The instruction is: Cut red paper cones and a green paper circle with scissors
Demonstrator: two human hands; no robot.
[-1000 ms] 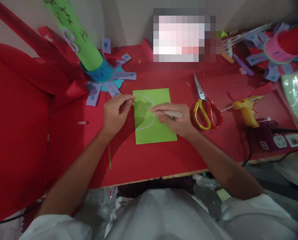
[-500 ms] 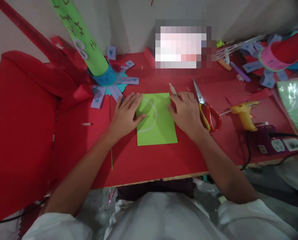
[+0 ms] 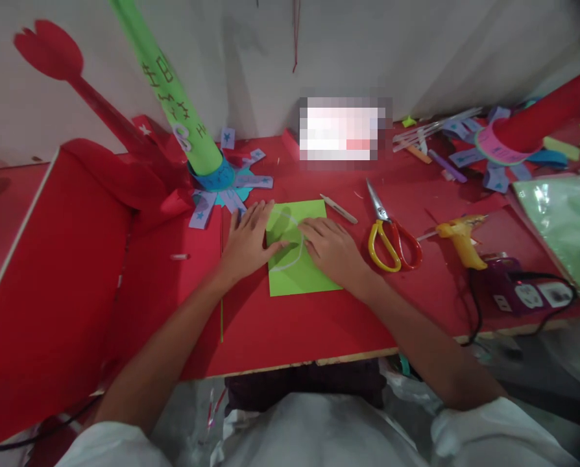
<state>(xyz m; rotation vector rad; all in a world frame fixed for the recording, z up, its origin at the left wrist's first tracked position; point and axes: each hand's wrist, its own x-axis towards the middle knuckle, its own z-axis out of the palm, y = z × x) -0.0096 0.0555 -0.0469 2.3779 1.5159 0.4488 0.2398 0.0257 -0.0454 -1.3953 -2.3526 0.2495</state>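
A bright green square of paper or card (image 3: 304,279) lies flat on the red tabletop, with a pale curved line drawn on it. My left hand (image 3: 248,243) rests at its left edge, fingers loosely spread and the thumb reaching onto the sheet. Across the right half lies my right hand (image 3: 336,253), its fingers stretched out on the paper near the drawn curve and nothing visible in them. Just beyond that hand is a slim whitish pen-like tool (image 3: 339,209). Scissors (image 3: 385,237) with one yellow and one red handle lie to its right.
A yellow glue gun (image 3: 462,240) lies at the right by a purple power socket box (image 3: 514,285) with black cables. A green paper tube (image 3: 193,130) with a blue base stands at the back left. Red board (image 3: 51,279) rises at the left. A blurred-out bright patch is at the back.
My right hand has moved left from the sheet's right edge onto the paper, uncovering the pen-like tool and scissor handles. My left hand stays at its edge. The view has tilted up slightly.
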